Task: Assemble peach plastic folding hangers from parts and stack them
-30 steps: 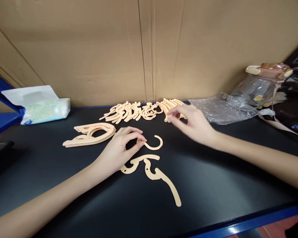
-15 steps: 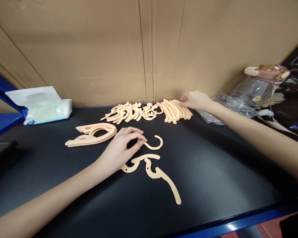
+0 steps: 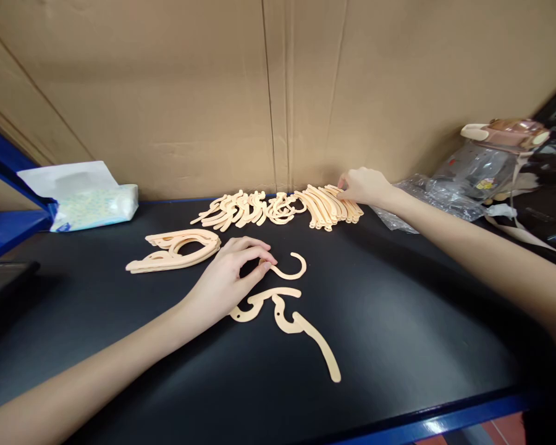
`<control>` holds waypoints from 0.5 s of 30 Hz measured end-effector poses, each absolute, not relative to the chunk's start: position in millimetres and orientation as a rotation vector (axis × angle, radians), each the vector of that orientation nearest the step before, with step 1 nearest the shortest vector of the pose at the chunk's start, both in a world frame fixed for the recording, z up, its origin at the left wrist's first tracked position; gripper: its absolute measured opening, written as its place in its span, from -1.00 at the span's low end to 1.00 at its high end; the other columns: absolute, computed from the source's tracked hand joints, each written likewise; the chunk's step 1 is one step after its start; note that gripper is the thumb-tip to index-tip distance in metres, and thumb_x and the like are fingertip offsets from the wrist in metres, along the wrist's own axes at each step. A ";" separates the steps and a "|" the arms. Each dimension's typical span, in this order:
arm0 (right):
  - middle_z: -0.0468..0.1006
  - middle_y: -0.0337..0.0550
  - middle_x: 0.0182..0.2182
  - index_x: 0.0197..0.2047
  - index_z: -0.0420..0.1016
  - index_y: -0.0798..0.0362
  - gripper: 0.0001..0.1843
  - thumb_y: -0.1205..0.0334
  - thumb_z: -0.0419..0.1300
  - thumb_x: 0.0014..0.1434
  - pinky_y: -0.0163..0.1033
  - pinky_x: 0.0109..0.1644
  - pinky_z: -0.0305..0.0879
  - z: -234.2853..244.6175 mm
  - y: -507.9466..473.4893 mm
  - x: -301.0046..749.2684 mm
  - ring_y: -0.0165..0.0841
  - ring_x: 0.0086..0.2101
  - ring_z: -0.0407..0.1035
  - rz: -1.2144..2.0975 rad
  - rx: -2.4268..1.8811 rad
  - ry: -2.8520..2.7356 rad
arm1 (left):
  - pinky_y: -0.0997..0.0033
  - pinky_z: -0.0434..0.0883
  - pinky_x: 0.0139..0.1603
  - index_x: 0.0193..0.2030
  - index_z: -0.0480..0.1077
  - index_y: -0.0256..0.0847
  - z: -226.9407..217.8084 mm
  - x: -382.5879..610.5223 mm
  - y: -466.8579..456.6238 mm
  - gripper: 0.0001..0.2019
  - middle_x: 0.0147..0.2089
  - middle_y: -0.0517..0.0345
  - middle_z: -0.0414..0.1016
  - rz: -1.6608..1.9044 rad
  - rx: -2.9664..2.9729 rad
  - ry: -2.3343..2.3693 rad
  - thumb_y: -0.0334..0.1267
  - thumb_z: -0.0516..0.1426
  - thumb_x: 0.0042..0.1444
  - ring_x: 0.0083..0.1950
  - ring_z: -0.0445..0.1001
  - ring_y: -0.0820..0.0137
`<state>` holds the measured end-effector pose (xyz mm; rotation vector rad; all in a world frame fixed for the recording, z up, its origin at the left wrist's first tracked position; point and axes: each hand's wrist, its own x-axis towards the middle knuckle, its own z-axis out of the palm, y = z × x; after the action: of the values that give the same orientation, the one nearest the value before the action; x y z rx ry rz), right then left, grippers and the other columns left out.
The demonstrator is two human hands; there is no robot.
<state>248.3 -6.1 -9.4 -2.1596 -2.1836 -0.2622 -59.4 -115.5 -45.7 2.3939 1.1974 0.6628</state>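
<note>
My left hand (image 3: pixel 229 275) rests on the black table (image 3: pixel 398 321), its fingertips pinched on the end of a small peach hook piece (image 3: pixel 291 269). Just in front lie two curved peach arm pieces (image 3: pixel 290 318), overlapping. My right hand (image 3: pixel 364 185) reaches to the back, fingers closed on the right end of a row of peach arm pieces (image 3: pixel 328 207) by the cardboard wall. A stack of assembled peach hangers (image 3: pixel 176 250) lies left of my left hand.
More peach pieces (image 3: pixel 250 210) are spread along the back. A tissue pack (image 3: pixel 90 201) sits at back left beside a blue frame (image 3: pixel 9 216). Clear plastic wrap (image 3: pixel 417 204) and a bottle (image 3: pixel 491 157) lie at back right. The cardboard wall (image 3: pixel 278 93) closes the back.
My right hand has reached back from the middle of the table to the right end of the row of arm pieces. The left hand has stayed on the hook piece.
</note>
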 end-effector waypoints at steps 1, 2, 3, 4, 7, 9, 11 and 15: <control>0.61 -0.03 -0.20 -0.10 0.56 0.09 -0.68 0.19 0.20 0.07 -0.22 -0.28 0.24 -8.6 -5.7 248.6 -0.17 -0.19 0.47 -0.274 -2.162 -2.171 | 0.09 0.28 0.17 -0.21 0.52 -0.09 -45.5 -59.3 -115.6 -0.76 0.03 0.09 0.46 0.664 2.395 1.195 -0.11 0.04 0.26 0.10 0.36 0.23; 0.61 -0.02 -0.21 -0.10 0.56 0.09 -0.68 0.19 0.20 0.07 -0.22 -0.29 0.23 -7.3 -5.6 249.0 -0.17 -0.20 0.46 -0.284 -2.164 -2.156 | 0.08 0.28 0.17 -0.21 0.52 -0.10 -45.2 -59.2 -115.6 -0.76 0.03 0.08 0.46 0.665 2.397 1.192 -0.11 0.04 0.26 0.10 0.36 0.23; 0.61 -0.02 -0.21 -0.09 0.55 0.09 -0.67 0.18 0.19 0.08 -0.21 -0.29 0.22 -5.5 -5.8 249.2 -0.16 -0.20 0.46 -0.296 -2.167 -2.139 | 0.08 0.28 0.17 -0.21 0.52 -0.09 -45.0 -58.9 -115.8 -0.76 0.03 0.08 0.46 0.664 2.399 1.190 -0.11 0.04 0.26 0.10 0.36 0.23; 0.61 -0.01 -0.22 -0.08 0.55 0.09 -0.67 0.16 0.18 0.10 -0.20 -0.30 0.21 -3.1 -6.5 249.2 -0.16 -0.21 0.46 -0.310 -2.165 -2.119 | 0.08 0.29 0.16 -0.21 0.52 -0.09 -44.8 -58.7 -115.9 -0.75 0.03 0.08 0.47 0.664 2.399 1.188 -0.10 0.04 0.26 0.10 0.37 0.23; 0.61 0.01 -0.23 -0.05 0.54 0.09 -0.65 0.12 0.15 0.15 -0.19 -0.30 0.19 6.1 -13.5 245.5 -0.15 -0.23 0.46 -0.373 -2.105 -2.069 | 0.08 0.30 0.16 -0.22 0.52 -0.08 -44.8 -58.0 -116.4 -0.75 0.03 0.09 0.47 0.666 2.398 1.176 -0.08 0.05 0.26 0.09 0.37 0.22; 0.62 -0.01 -0.23 -0.02 0.53 0.08 -0.63 0.11 0.14 0.16 -0.18 -0.29 0.17 12.0 -23.7 238.2 -0.15 -0.24 0.46 -0.426 -2.017 -2.055 | 0.09 0.30 0.15 -0.22 0.53 -0.07 -45.6 -57.9 -116.6 -0.76 0.03 0.10 0.46 0.666 2.400 1.154 -0.08 0.05 0.25 0.09 0.36 0.23; 0.62 -0.01 -0.23 -0.02 0.53 0.08 -0.62 0.10 0.15 0.16 -0.18 -0.30 0.16 15.9 -38.4 226.7 -0.14 -0.26 0.45 -0.452 -1.933 -2.067 | 0.12 0.32 0.14 -0.22 0.53 -0.06 -46.7 -58.2 -116.7 -0.78 0.03 0.10 0.45 0.661 2.407 1.118 -0.11 0.06 0.25 0.09 0.36 0.24; 0.61 -0.03 -0.30 -0.10 0.55 0.11 -0.70 0.15 0.13 0.18 -0.21 -0.34 0.13 13.5 -74.2 197.6 -0.18 -0.33 0.45 -0.364 -1.717 -2.227 | 0.18 0.35 0.11 -0.22 0.53 -0.06 -47.1 -58.5 -117.4 -0.80 0.05 0.10 0.44 0.631 2.449 1.023 -0.15 0.07 0.25 0.08 0.36 0.25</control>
<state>197.6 -74.2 13.5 -1.7167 -2.2265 -0.3637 -58.5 -117.4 -47.1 2.4488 1.0228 0.6309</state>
